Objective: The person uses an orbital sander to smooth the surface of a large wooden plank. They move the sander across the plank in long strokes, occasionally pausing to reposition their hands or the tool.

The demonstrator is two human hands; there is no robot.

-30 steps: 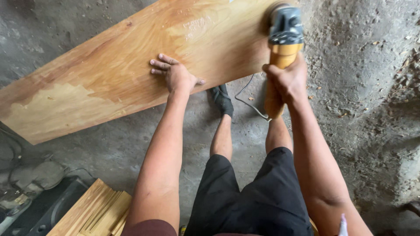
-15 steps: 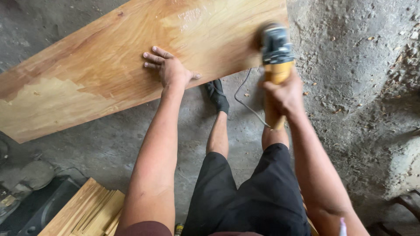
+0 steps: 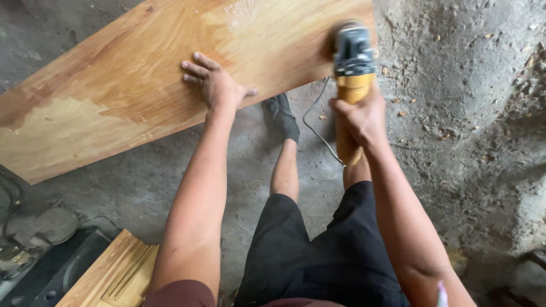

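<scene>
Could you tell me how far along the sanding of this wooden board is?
Roughly partway. The pale patch at the board's left end looks already stripped. In hand: the right hand holds the yellow power sander on the board's right end, while the left hand lies flat on the board. The darker orange middle appears left to do.
</scene>
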